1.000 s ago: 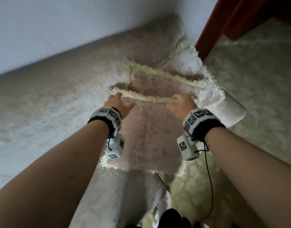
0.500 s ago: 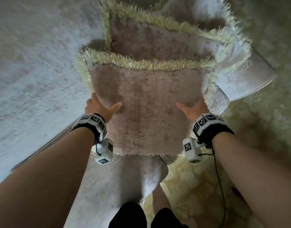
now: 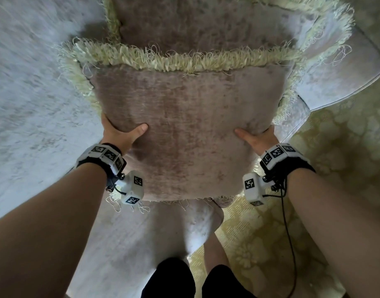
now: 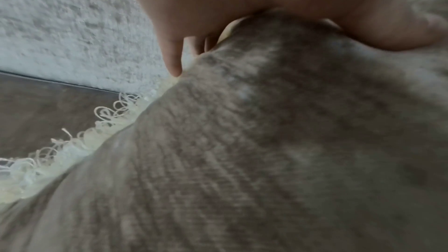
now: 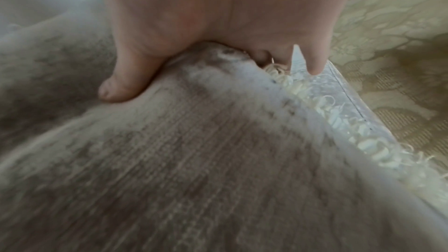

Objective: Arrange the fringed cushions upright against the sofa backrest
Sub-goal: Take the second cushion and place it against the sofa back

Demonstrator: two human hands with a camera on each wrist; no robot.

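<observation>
A mauve velvet cushion (image 3: 184, 125) with cream fringe fills the middle of the head view, held between both hands. My left hand (image 3: 120, 132) grips its left side, thumb on the front face and fingers tucked behind. My right hand (image 3: 255, 136) grips the right side the same way. The left wrist view shows that cushion (image 4: 266, 141) pinched under the left thumb (image 4: 387, 32); the right wrist view shows the cushion (image 5: 194, 150) under the right thumb (image 5: 121, 85). A second fringed cushion (image 3: 195, 24) stands behind it, with a third, paler one (image 3: 313, 26) at the right. The pale sofa (image 3: 30, 104) lies to the left.
The sofa's seat front (image 3: 141, 244) runs down toward my legs (image 3: 169, 278). A yellow-green patterned carpet (image 3: 335, 147) covers the floor on the right. A black cable (image 3: 288, 233) hangs from the right wrist camera.
Both hands slid from the cushion's top fringe down to its sides a second ago. Since then the cushion has come closer and fills more of the view; the head has tilted down.
</observation>
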